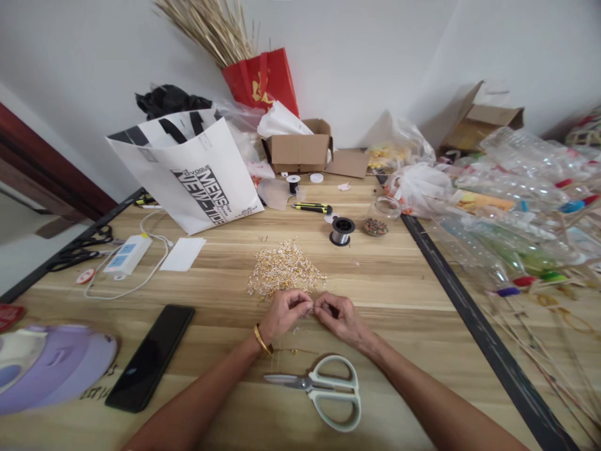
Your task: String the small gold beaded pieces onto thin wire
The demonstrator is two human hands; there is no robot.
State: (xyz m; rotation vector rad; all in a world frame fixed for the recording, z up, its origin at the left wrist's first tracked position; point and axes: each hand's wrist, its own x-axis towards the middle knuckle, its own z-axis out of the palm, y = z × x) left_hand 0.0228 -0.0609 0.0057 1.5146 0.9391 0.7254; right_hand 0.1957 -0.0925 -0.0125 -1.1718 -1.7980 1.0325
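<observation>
My left hand [288,313] and my right hand [339,316] meet fingertip to fingertip, both pinched, just in front of a loose pile of small gold and clear beads [284,268]. Something tiny and glinting shows at the left fingertips; it looks like a beaded strand, but its exact form is too small to tell. What the right fingers pinch is hidden. Below the hands lies a thin gold chain [295,351] on the wood. Nearer to me rest scissors [334,387] with pale handles, blades pointing left.
A black phone [150,358] lies to the left, near a power strip [128,255]. Behind the beads are a wire spool [342,232], a glass jar [379,218] and a utility knife [312,207]. A white paper bag [188,172] stands back left; plastic bottles [530,181] crowd the right.
</observation>
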